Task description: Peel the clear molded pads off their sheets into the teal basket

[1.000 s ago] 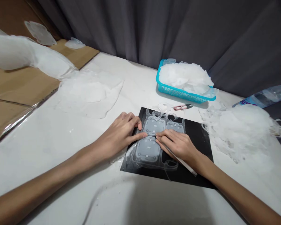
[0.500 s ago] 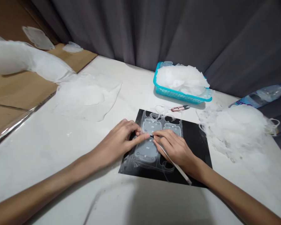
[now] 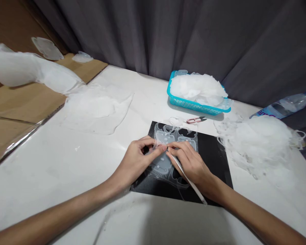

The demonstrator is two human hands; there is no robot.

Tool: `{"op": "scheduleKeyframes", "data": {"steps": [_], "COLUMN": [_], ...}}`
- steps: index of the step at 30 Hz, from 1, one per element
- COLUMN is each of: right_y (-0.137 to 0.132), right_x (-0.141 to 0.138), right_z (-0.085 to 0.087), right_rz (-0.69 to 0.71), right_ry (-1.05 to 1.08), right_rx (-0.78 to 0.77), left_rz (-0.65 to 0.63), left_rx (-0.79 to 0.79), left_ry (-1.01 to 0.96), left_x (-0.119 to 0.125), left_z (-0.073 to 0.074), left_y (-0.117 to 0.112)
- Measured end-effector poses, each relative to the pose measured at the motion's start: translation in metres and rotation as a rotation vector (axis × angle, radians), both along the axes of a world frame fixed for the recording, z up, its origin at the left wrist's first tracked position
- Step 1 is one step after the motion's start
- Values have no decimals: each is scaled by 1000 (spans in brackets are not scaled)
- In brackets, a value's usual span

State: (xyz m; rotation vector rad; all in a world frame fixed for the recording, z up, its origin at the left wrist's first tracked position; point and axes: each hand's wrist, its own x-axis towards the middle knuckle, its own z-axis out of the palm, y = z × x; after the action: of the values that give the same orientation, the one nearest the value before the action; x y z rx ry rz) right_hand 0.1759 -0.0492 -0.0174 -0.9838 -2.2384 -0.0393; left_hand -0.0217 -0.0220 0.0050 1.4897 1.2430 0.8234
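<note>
A translucent silicone sheet of moulded rounded panels [image 3: 180,137] lies on a black mat [image 3: 211,160] on the white table. My left hand [image 3: 136,160] is closed, its thumb and fingers pinching the sheet's edge near the middle. My right hand [image 3: 190,161] is closed round a thin white stick-like tool [image 3: 191,182], its tip set against the sheet right beside my left fingertips. The tool's tail runs back under my right wrist.
A turquoise basket [image 3: 193,103] heaped with white trimmed pieces stands behind the mat, pink snips [image 3: 196,119] in front of it. A pile of white scraps [image 3: 260,139] lies right, a plastic bottle [image 3: 283,105] beyond. Clear sheets [image 3: 97,105] and cardboard [image 3: 22,98] lie left.
My left hand has gone from lying flat on the sheet to pinching its edge and lifting it a little. Both hands have drawn closer together, and the view has shifted slightly.
</note>
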Motion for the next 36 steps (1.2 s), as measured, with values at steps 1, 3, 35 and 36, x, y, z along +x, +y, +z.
{"op": "scheduleKeyframes", "data": {"steps": [1,3,35,36], "right_y": [0,-1,-2,-2], "right_x": [0,-1,-3,-3], "right_z": [0,1,6,7], "right_rz": [-6,-12,-31,-32], "right_ry": [2,14,6,5], "right_rx": [-2,-7,-26,-22], "left_rz": [2,-10,-19,-15], "left_rx": [17,54,22,19], "left_ry": [15,32,-23,-26], "left_x": [0,1,3,3], "left_z": [-1,-3,0,0], "left_y": [0,0,3,3]}}
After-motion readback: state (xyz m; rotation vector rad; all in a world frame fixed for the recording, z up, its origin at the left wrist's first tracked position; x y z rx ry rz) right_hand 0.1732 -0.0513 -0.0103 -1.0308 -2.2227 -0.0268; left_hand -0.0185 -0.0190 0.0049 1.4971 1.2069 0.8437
